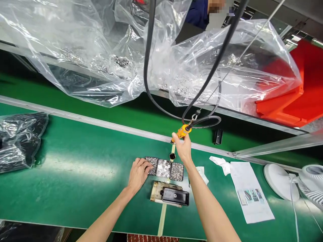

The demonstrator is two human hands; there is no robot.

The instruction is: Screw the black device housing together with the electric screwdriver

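Observation:
My right hand (184, 148) is wrapped round a yellow electric screwdriver (182, 131), which hangs from a cord above the back of the bench. My left hand (137, 173) has its fingertips pinched together over the left tray (151, 160) of small metal parts; whatever they hold is hidden. Alongside stand a middle tray of flat washers (163, 168) and a right tray of small ring-like pieces (177, 172). Nearer me, a black rectangular housing (182, 198) lies open side up on a worn block (154, 192). A small round black-topped object (172, 156) sits behind the trays.
Clear plastic bags of metal parts (108, 64) hang over the rear shelf, near a red bin (305, 87). A bag of black parts (19, 141) lies left. Printed paper (252, 191), a white cloth (202, 175) and a fan (311, 181) are right. A person (198, 13) is beyond.

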